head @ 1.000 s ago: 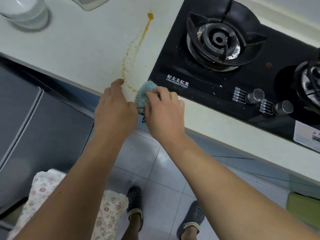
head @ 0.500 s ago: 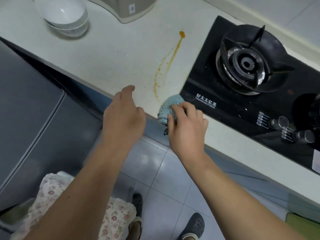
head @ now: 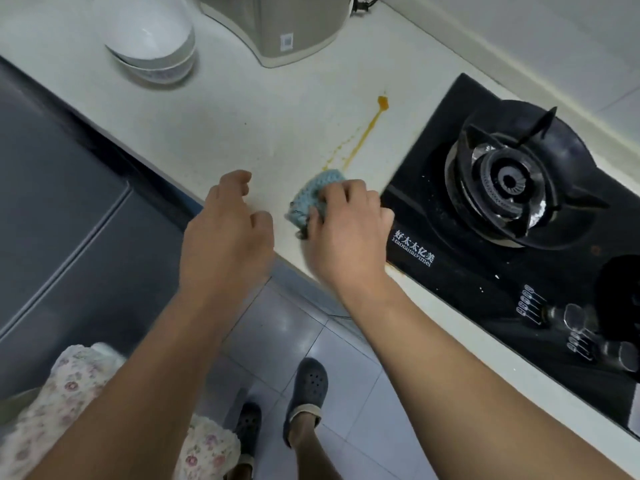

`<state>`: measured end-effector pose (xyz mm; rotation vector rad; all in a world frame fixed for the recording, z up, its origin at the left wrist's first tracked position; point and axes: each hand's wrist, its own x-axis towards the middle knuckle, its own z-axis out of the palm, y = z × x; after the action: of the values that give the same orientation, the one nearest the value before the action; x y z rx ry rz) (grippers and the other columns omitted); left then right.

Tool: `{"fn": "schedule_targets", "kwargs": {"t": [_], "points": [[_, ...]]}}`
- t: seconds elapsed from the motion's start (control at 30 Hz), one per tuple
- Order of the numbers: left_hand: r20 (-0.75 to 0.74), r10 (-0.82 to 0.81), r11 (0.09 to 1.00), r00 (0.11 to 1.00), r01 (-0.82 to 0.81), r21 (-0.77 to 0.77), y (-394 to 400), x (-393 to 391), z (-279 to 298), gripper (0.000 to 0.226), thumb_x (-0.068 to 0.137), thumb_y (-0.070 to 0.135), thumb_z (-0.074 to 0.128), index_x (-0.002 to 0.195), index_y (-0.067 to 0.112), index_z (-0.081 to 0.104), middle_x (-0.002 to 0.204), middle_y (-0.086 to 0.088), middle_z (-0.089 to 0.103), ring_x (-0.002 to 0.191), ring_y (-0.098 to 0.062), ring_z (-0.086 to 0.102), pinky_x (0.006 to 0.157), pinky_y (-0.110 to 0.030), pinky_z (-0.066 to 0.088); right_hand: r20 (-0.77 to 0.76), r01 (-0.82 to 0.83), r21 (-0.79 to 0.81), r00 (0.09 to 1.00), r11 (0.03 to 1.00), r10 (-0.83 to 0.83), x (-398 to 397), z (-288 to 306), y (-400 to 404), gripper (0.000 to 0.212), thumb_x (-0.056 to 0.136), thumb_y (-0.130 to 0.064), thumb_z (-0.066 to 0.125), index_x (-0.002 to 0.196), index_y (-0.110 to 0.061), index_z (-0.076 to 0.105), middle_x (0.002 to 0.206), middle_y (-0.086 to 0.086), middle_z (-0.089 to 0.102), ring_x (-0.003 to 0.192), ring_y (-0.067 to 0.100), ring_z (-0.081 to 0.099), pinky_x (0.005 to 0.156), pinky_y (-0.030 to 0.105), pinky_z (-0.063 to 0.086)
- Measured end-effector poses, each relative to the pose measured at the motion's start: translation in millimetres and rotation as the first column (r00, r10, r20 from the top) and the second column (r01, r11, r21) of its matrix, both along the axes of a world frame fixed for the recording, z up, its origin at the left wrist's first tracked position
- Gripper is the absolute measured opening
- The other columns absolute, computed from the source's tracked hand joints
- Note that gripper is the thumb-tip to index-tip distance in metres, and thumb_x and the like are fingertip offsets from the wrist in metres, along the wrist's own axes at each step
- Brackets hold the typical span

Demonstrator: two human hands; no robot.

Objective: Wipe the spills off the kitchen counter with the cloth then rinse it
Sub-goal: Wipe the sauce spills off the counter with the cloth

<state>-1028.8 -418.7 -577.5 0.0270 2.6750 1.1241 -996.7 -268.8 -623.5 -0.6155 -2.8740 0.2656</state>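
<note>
Since a second earlier, my right hand [head: 346,230] had slid the cloth [head: 313,199] a little way up the counter [head: 214,133], from the front edge toward the near end of the orange spill [head: 360,138]. The lowest stretch of that streak, which had curved down near the edge, no longer showed; I judged the cloth had taken it up or was covering it.

At this moment my right hand pressed the blue knitted cloth flat, fingers curled over its top, just left of the black gas hob [head: 502,209]. The cloth lay just below the remaining drips. My left hand [head: 225,237] hovered beside it over the counter edge, fingers loosely bent and apart, holding nothing.

Most of the spill was unwiped: a thin orange line running up to a blob at its far end. Farther back stood stacked white bowls [head: 152,43] and a beige appliance [head: 280,26].

I judged the wiping had only just begun, and rinsing was a long way off. No sink was in sight.
</note>
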Motion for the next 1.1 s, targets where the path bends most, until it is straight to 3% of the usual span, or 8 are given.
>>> {"fn": "schedule_targets", "kwargs": {"t": [0.1,0.27,0.4,0.57,0.73,0.9,1.03,1.1], "points": [[-0.014,0.092,0.995,0.996,-0.091,0.034,1.8,-7.9,-0.2,0.047,0.1,0.025,0.046,0.146,0.032,0.041,0.14,0.01,0.055,0.115,-0.018,0.059,0.099,-0.048,0.05,-0.013,-0.34,0.001,0.94,0.94,0.34,1.5,-7.4,-26.8,0.018,0.093,-0.032,0.066,0.106,-0.02,0.067,0.109,0.004,0.061,0.09,0.03,0.055,0.07,0.039,0.029],[0.022,0.143,0.989,0.989,-0.144,0.037,-10.5,-10.4,2.7,0.051,0.101,0.024,0.044,0.151,0.028,0.036,0.146,0.005,0.051,0.116,-0.015,0.056,0.094,-0.041,0.047,-0.028,-0.084,-0.073,0.996,0.994,0.082,-19.9,-5.0,-3.6,0.022,0.096,-0.034,0.061,0.114,-0.022,0.067,0.117,0.005,0.06,0.098,0.032,0.057,0.074,0.039,0.03],[0.045,0.212,0.973,0.976,-0.215,0.084,-15.5,-21.7,1.3,0.066,0.099,0.03,0.046,0.159,0.028,0.02,0.149,0.004,0.048,0.123,-0.019,0.057,0.096,-0.049,0.051,-0.052,-0.486,-0.119,0.874,0.866,0.483,-37.2,-8.9,-44.1,0.024,0.097,-0.036,0.061,0.116,-0.026,0.071,0.119,0.0,0.062,0.099,0.027,0.057,0.075,0.038,0.03],[0.004,0.209,0.975,0.978,-0.209,0.075,-16.9,-37.4,-2.4,0.069,0.098,0.029,0.046,0.161,0.026,0.019,0.153,0.002,0.044,0.128,-0.018,0.052,0.101,-0.048,0.048,-0.039,0.018,-0.219,0.999,0.976,-0.027,-100.4,-9.7,-28.4,0.029,0.099,-0.038,0.057,0.122,-0.026,0.069,0.123,0.002,0.06,0.11,0.029,0.055,0.08,0.038,0.029],[0.002,0.205,0.977,0.979,-0.205,0.057,-24.7,-56.5,-2.9,0.064,0.097,0.032,0.047,0.158,0.025,0.029,0.152,0.002,0.047,0.129,-0.017,0.053,0.1,-0.036,0.044,0.066,-0.563,-0.143,0.815,0.814,0.575,-79.2,-4.1,-67.8,0.035,0.087,-0.04,0.063,0.121,-0.033,0.068,0.127,-0.003,0.059,0.105,0.025,0.055,0.081,0.04,0.038],[-0.007,0.196,0.98,0.981,-0.195,0.02,-40.0,-71.9,0.8,0.058,0.102,0.035,0.044,0.157,0.022,0.032,0.155,-0.003,0.042,0.134,-0.019,0.046,0.1,-0.035,0.039,0.006,-0.025,-0.224,1.0,0.974,0.027,-141.0,-2.9,-26.8,0.035,0.097,-0.036,0.055,0.129,-0.027,0.068,0.125,0.004,0.057,0.11,0.03,0.056,0.083,0.04,0.033],[-0.012,0.195,0.981,0.981,-0.195,0.004,-40.8,-83.0,4.4,0.053,0.097,0.032,0.046,0.148,0.022,0.043,0.143,-0.003,0.052,0.124,-0.022,0.053,0.102,-0.047,0.047,0.023,-0.561,-0.116,0.823,0.82,0.567,-129.6,-5.5,-74.4,0.029,0.091,-0.04,0.061,0.116,-0.032,0.072,0.119,0.002,0.063,0.097,0.031,0.059,0.076,0.039,0.037],[-0.019,0.167,0.986,0.986,-0.167,-0.026,-38.9,-86.1,4.3,0.051,0.099,0.031,0.045,0.148,0.021,0.044,0.145,-0.004,0.051,0.125,-0.022,0.053,0.103,-0.043,0.046,0.019,-0.546,-0.067,0.836,0.835,0.548,-149.1,-6.9,-49.1,0.031,0.094,-0.041,0.057,0.121,-0.034,0.071,0.12,0.001,0.062,0.1,0.031,0.06,0.077,0.039,0.035]]}}
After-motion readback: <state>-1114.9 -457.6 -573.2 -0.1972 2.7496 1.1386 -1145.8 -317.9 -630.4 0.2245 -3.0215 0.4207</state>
